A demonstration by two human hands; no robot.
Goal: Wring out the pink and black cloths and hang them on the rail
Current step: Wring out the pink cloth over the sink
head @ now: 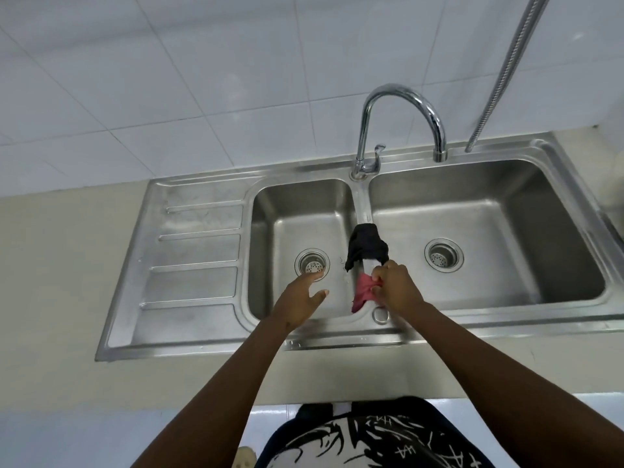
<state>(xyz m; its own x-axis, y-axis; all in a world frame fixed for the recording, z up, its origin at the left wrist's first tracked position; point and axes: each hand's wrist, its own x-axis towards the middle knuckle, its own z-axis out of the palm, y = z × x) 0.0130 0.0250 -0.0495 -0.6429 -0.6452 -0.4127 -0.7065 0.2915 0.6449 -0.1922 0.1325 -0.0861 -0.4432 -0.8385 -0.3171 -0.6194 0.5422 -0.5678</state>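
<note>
A black cloth (pixel 367 246) is draped over the steel divider (pixel 364 204) between the two sink basins. Just in front of it on the same divider lies a pink cloth (pixel 362 291), bunched up. My right hand (pixel 395 288) is closed on the pink cloth's right side, its fingertips close to the black cloth's lower edge. Over the left basin (pixel 297 231) hovers my left hand (pixel 300 304), fingers spread and holding nothing, a short way left of the pink cloth.
A double stainless sink (pixel 202 339) with a ribbed drainboard (pixel 196 251) on the left is set in a beige counter. A curved tap (pixel 398 106) rises behind the divider. A metal hose (pixel 506 69) hangs at the right. Each basin has a drain strainer (pixel 443 255).
</note>
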